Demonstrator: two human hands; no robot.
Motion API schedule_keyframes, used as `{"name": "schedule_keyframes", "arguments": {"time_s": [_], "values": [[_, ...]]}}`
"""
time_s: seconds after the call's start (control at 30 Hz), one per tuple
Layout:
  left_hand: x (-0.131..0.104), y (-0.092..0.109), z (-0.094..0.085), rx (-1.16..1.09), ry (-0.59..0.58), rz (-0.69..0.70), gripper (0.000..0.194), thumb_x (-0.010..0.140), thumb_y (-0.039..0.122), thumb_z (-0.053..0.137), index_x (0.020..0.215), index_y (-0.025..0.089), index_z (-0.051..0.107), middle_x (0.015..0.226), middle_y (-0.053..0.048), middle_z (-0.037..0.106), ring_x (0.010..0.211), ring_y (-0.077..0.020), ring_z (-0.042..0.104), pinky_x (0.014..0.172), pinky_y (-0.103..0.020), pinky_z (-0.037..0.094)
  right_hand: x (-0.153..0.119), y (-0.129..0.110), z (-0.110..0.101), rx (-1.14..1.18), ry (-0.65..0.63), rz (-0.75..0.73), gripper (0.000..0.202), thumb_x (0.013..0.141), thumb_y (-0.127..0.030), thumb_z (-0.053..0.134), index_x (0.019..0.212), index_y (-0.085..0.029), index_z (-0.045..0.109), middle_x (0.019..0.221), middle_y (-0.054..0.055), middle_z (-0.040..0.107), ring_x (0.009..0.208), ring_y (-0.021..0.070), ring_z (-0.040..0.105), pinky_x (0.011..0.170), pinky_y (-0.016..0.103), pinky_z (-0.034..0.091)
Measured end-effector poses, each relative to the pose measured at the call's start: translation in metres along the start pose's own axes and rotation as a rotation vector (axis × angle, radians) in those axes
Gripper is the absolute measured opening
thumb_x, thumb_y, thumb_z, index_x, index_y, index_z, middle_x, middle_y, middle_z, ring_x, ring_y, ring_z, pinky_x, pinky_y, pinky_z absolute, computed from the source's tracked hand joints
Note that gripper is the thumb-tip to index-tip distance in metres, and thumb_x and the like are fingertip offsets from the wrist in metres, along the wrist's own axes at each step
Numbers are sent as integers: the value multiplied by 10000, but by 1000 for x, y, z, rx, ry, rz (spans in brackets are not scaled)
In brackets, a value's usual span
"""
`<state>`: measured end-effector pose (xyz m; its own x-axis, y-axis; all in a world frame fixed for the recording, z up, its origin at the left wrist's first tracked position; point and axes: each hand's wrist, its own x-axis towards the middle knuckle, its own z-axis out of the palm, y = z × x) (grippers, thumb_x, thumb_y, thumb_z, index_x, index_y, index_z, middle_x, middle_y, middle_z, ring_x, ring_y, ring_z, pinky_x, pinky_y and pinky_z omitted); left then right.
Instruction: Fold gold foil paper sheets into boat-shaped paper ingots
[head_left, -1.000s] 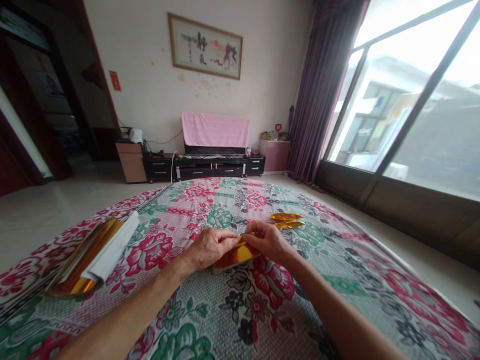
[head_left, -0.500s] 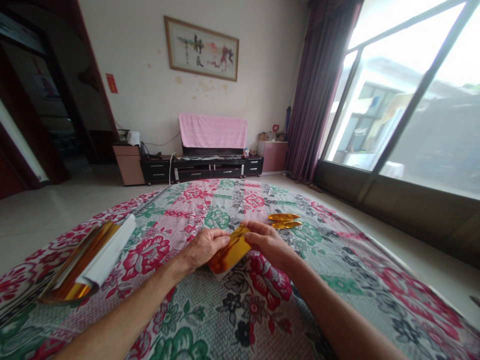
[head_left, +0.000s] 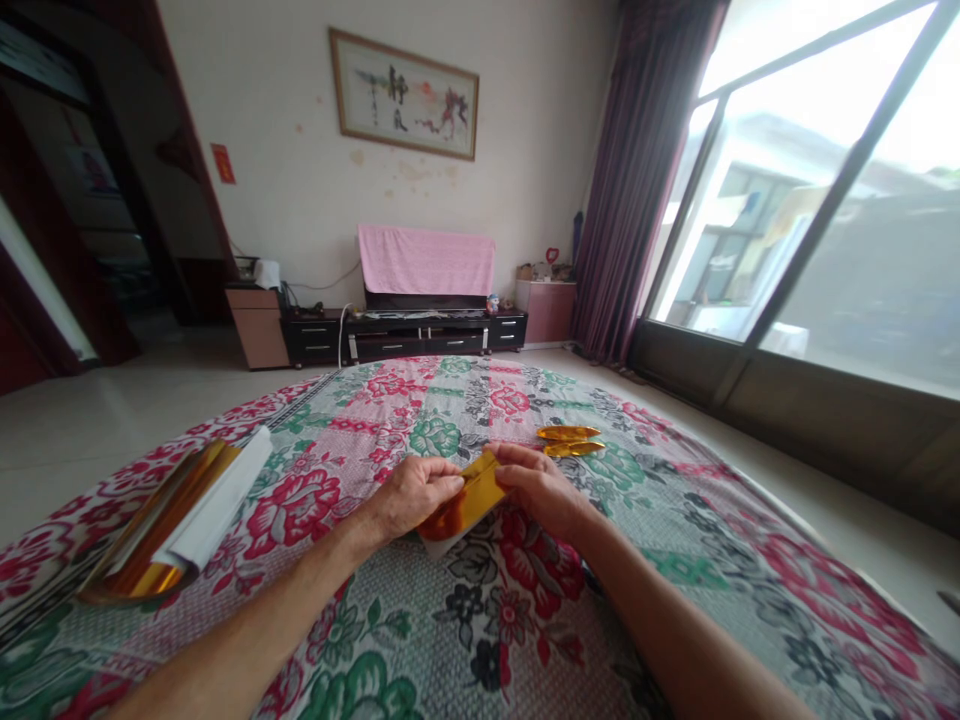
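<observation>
Between my two hands is a sheet of shiny gold foil paper (head_left: 471,500), held just above the flowered tablecloth and partly folded along its upper edge. My left hand (head_left: 421,492) pinches its left side with thumb and fingers. The upper right part is gripped by my right hand (head_left: 541,486), thumb on the near face. A pale strip shows along the sheet's lower edge. Just beyond my right hand lie two folded gold paper boat-like pieces, a far one (head_left: 568,433) and a near one (head_left: 574,450), side by side.
On the left of the table lies a curled stack of gold and white paper sheets (head_left: 176,530). The flowered tablecloth (head_left: 360,610) covers the round table. Across the room stands a low black cabinet (head_left: 420,337) with a pink cloth (head_left: 426,260) above it.
The gold paper has tilted slightly between my hands, and its face looks flatter and brighter. My left fingers have shifted a little right. The pieces on the table have stayed put.
</observation>
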<state>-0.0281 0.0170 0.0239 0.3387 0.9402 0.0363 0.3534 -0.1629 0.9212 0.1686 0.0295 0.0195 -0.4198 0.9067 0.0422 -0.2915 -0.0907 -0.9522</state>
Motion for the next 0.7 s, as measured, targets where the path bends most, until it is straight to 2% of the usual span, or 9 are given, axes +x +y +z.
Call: {"name": "schedule_keyframes", "arguments": {"time_s": [0.13, 0.23, 0.5, 0.7], "values": [[-1, 2, 1, 39, 12, -3, 347, 719, 387, 550, 876, 99, 664, 658, -18, 620, 549, -104, 497, 504, -206, 350, 2, 4, -4, -58, 8, -34, 251, 728, -325, 613, 942, -195, 640, 825, 21, 657, 730, 151, 594, 688, 282, 464], [0, 3, 1, -18, -12, -35, 352, 716, 386, 555, 898, 102, 655, 677, -26, 642, 551, -108, 519, 504, -203, 365, 4, 7, -6, -104, 33, -35, 267, 773, -398, 578, 935, -194, 641, 786, 19, 646, 710, 146, 580, 658, 275, 461], [-3, 7, 3, -2, 6, -37, 293, 712, 355, 575, 865, 122, 662, 705, -38, 683, 572, -123, 577, 515, -202, 404, 3, 5, -4, -129, 33, -19, 264, 759, -429, 604, 828, -177, 643, 720, 11, 622, 612, 124, 548, 605, 260, 435], [-3, 6, 3, -36, -20, -38, 292, 715, 360, 571, 870, 126, 652, 748, -57, 699, 597, -145, 609, 520, -217, 427, 2, 5, -3, -126, 46, -13, 271, 749, -430, 618, 815, -168, 651, 695, 3, 608, 575, 103, 511, 555, 235, 391]]}}
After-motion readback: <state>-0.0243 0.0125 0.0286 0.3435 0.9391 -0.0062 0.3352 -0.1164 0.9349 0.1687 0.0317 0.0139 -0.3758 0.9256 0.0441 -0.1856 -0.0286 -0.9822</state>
